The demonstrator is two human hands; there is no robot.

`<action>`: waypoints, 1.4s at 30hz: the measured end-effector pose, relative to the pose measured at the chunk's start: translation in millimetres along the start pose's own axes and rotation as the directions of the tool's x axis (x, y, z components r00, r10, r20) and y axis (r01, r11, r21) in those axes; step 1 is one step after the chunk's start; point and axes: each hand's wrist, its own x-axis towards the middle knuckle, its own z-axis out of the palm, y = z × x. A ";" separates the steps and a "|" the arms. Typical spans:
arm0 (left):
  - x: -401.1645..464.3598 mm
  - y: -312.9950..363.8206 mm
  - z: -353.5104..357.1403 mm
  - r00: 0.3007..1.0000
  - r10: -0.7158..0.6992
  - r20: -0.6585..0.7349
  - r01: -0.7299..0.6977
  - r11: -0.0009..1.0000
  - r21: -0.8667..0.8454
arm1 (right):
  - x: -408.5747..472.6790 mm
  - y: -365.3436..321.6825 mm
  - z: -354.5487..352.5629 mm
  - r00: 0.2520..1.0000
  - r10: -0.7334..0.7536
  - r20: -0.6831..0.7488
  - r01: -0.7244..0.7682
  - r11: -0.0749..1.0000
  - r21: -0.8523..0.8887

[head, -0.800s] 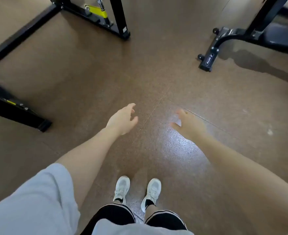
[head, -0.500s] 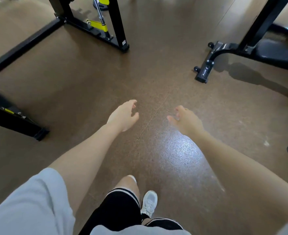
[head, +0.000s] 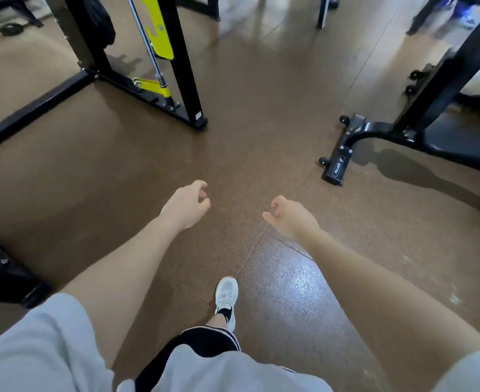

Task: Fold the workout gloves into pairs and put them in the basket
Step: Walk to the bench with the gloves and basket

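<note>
Neither workout gloves nor a basket appear in this view. My left hand (head: 188,203) hangs out in front of me over the brown gym floor, fingers loosely curled and holding nothing. My right hand (head: 291,215) is stretched forward at about the same height, also loosely curled and holding nothing. One white shoe (head: 227,299) is stepping forward below and between my arms.
A black and yellow rack frame (head: 176,69) stands at the upper left, its base bars reaching across the floor. A black bench base with small wheels (head: 343,159) sits at the right. Another black frame foot (head: 4,278) lies at the far left. Brown floor stretches between them.
The view has tilted up and moved forward between the rack and the bench. One foot has stepped ahead. Both hands' fingers have curled in a little more.
</note>
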 end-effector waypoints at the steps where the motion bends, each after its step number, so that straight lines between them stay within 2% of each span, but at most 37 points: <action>1: 18.9 2.1 -8.6 1.000 -0.024 0.008 0.024 0.999 -0.021 | 14.9 -5.2 -10.7 1.000 0.004 0.014 -0.004 1.000 -0.009; 5: 93.1 28.3 -28.6 0.997 0.022 0.080 -0.018 0.999 -0.048 | 69.0 -14.1 -58.9 0.999 0.030 -0.025 -0.030 1.000 -0.004; 9: 164.1 71.9 -40.9 0.984 0.136 0.113 -0.130 0.990 -0.061 | 114.7 2.7 -101.5 0.980 0.163 -0.112 -0.152 0.983 0.102; 13: 233.9 108.4 -43.8 0.970 0.207 0.131 -0.200 0.978 -0.066 | 161.4 32.6 -130.0 0.951 0.291 -0.104 -0.272 0.948 0.165; 19: 350.4 155.2 -44.0 0.966 0.244 0.087 -0.236 0.967 -0.096 | 270.7 69.0 -187.1 0.946 0.300 -0.119 -0.270 0.938 0.218; 22: 416.7 181.9 -48.3 0.968 0.229 0.103 -0.221 0.972 -0.080 | 334.2 87.7 -226.6 0.950 0.292 -0.112 -0.256 0.932 0.256; 26: 498.7 209.1 -70.7 0.968 0.192 0.159 -0.200 0.979 0.033 | 415.6 100.4 -284.8 0.970 0.237 -0.057 -0.217 0.946 0.242; 29: 554.9 217.9 -90.5 0.994 0.076 0.080 -0.071 0.995 -0.065 | 477.6 100.3 -320.9 0.983 0.182 -0.012 -0.171 0.947 0.273; 31: 587.3 221.1 -99.2 0.999 0.033 -0.012 -0.034 0.994 -0.105 | 516.8 97.4 -337.9 0.986 0.168 0.012 -0.164 0.941 0.294; 34: 644.0 223.0 -110.8 0.992 -0.038 -0.124 0.020 0.989 -0.146 | 582.1 91.6 -360.3 0.991 0.126 0.042 -0.132 0.970 0.206; 42: 857.7 239.9 -152.3 0.988 -0.051 -0.143 0.028 0.987 -0.158 | 791.7 79.1 -420.2 0.997 0.076 0.026 -0.079 0.981 0.180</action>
